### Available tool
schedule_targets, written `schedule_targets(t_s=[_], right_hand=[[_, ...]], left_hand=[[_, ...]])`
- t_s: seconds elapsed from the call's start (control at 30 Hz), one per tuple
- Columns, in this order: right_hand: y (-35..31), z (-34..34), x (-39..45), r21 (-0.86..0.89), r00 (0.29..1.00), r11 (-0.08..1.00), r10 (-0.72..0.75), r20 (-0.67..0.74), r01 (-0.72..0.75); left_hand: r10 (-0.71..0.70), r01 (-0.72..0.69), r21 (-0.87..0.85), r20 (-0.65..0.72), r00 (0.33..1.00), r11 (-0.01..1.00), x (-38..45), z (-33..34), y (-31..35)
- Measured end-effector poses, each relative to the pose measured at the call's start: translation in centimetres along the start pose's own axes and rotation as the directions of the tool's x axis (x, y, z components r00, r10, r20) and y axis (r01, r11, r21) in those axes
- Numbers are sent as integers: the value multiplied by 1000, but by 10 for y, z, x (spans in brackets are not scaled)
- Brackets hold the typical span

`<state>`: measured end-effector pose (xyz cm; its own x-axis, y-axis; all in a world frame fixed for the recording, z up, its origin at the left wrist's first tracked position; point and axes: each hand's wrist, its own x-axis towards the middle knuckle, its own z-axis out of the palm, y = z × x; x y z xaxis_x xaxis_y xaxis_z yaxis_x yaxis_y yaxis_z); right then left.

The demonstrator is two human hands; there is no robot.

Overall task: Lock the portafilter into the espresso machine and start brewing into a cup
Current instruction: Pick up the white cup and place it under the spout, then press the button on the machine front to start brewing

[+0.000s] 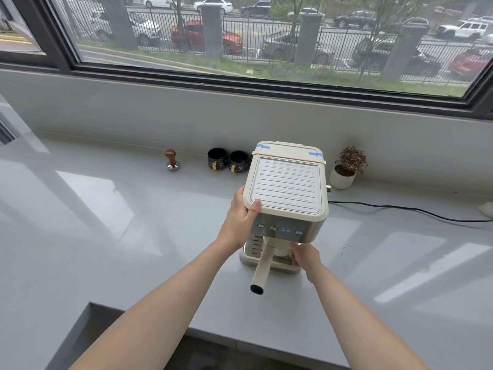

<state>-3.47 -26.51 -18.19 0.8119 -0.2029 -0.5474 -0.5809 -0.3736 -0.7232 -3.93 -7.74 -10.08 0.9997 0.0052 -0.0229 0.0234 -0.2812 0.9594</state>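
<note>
The cream espresso machine [286, 188] stands on the grey counter, with a steel button panel [280, 229] on its front. My left hand [241, 217] grips the machine's top left corner, thumb on the lid. The portafilter [262, 268] sits under the brew head, and its cream handle points toward me and slightly left. My right hand [304, 256] is curled against the right side of the portafilter's round head, under the panel. Two black cups [228, 160] stand at the back, left of the machine. I see no cup on the drip tray [249, 253], which is partly hidden.
A wooden-handled tamper [172, 160] stands left of the cups. A small potted plant [345, 168] sits right of the machine. A black power cable [405, 209] runs right along the counter. The counter's front edge [213, 332] is near me, and a windowsill wall is behind.
</note>
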Motion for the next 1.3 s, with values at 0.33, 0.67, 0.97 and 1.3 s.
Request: schedule_targets(t_s=[0.33, 0.67, 0.97, 1.3], right_hand=[[-4, 17, 6, -105, 996, 990, -91, 27, 93], [0, 13, 2, -199, 992, 973, -110, 57, 119], [15, 5, -9, 14, 980, 983, -186, 66, 185], [-25, -50, -35, 278, 850, 861, -275, -449, 425]], left_hand=[[3, -3, -1, 4, 1000, 1000, 0, -1, 1], [-12, 12, -12, 19, 1000, 1000, 1, -1, 1], [-18, 18, -16, 14, 1000, 1000, 2, -1, 0], [-10, 10, -22, -7, 1000, 1000, 5, 2, -11]])
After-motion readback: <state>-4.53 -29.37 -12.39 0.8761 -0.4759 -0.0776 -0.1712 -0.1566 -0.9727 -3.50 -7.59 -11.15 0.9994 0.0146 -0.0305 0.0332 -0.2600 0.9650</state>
